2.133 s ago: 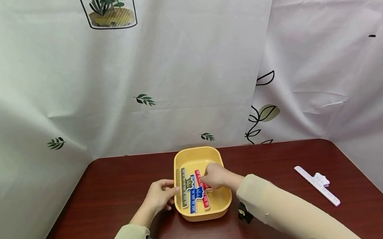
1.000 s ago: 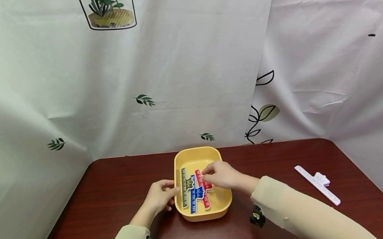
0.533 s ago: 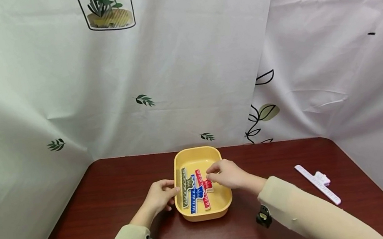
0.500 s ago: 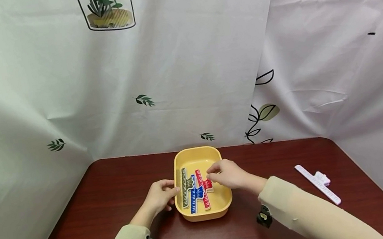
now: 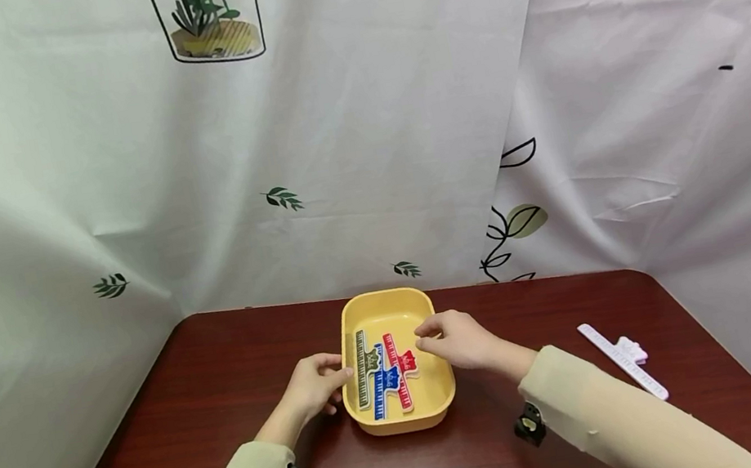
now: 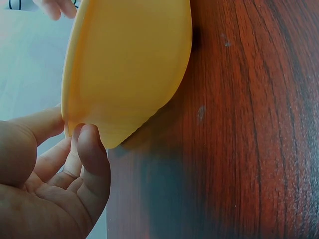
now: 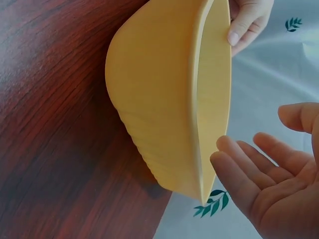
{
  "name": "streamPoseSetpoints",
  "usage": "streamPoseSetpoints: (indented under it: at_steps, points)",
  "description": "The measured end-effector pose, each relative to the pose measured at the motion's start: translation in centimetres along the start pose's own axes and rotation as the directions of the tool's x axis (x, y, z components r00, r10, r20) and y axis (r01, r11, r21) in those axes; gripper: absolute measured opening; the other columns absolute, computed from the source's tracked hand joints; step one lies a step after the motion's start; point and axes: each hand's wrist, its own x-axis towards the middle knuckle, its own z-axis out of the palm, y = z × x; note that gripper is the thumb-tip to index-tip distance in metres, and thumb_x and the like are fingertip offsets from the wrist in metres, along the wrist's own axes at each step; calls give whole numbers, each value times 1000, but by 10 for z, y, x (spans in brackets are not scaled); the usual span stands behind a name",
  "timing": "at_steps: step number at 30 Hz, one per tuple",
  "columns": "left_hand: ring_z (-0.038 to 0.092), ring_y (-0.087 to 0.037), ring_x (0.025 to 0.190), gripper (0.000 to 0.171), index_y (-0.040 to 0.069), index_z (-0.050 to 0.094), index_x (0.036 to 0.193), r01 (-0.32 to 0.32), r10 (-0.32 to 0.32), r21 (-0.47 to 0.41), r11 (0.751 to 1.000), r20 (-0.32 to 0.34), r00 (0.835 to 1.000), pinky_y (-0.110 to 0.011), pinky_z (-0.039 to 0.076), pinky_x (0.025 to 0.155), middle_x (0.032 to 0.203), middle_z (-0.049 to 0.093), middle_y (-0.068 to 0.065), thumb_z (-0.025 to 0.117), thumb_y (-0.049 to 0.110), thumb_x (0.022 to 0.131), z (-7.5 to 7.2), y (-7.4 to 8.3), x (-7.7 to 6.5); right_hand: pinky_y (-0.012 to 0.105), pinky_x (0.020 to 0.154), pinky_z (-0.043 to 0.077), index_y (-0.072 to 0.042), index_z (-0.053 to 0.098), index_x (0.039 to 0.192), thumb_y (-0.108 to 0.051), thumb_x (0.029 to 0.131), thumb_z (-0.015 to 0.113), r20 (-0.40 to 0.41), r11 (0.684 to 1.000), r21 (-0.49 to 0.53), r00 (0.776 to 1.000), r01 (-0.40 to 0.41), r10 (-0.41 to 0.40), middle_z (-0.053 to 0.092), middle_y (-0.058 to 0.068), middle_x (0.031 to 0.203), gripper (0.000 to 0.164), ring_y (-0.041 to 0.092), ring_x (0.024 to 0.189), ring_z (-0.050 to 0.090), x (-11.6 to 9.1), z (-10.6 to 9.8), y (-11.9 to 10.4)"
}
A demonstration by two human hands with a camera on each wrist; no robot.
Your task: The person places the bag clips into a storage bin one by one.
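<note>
A yellow tray [image 5: 407,425] stands on the table. My left hand [image 5: 310,386] pinches its left rim between thumb and fingers, as the left wrist view also shows. Three ruler clips lie inside: an olive one [image 5: 361,373] at the left, a blue one [image 5: 378,395] in the middle, and a red one [image 5: 403,391] partly under the blue. Over the tray's right rim hovers my right hand [image 5: 464,342], fingers relaxed and apart, holding nothing. In the right wrist view that hand [image 7: 271,174] has a gap between thumb and fingers. The tray's walls hide the clips in both wrist views.
A white ruler clip [image 5: 624,362] lies on the dark red-brown table [image 5: 244,339], right of the tray. Pale fabric with leaf prints [image 5: 361,145] hangs behind and along the sides. Each wrist carries a small black camera [image 5: 529,423].
My right hand has let go of the red ruler clip and drawn back up and to the right, uncovering the clip's head. The left hand has stayed at the tray's rim.
</note>
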Motion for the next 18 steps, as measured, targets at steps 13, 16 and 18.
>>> streamPoseSetpoints:
  at_steps: [13,16,18]
  points:
    - [51,-16,54,35,-3,58,119,5,-5,-2,1000,1,1000,-27,47,42,78,59,-9,65,13,88,0,0,-1,26,63,53,0,61,120,-20,89,65,5,988,-141,998,66,-66,65,10,94,38,14,72,56,-7,-9,8]
    - [51,-16,54,36,-3,58,119,4,-4,-2,1000,1,1000,-27,47,42,78,59,-9,65,13,88,0,0,-1,33,76,56,0,61,120,-20,88,65,-1,976,-197,995,97,-99,66,12,104,38,20,87,63,-9,-11,9]
    - [51,-16,54,36,-3,58,120,4,-4,0,1000,1,1000,-27,47,42,78,59,-9,65,13,88,0,0,-1,38,88,54,-1,61,121,-21,88,65,-6,966,-234,993,112,-117,64,12,116,38,23,103,62,-10,-12,10]
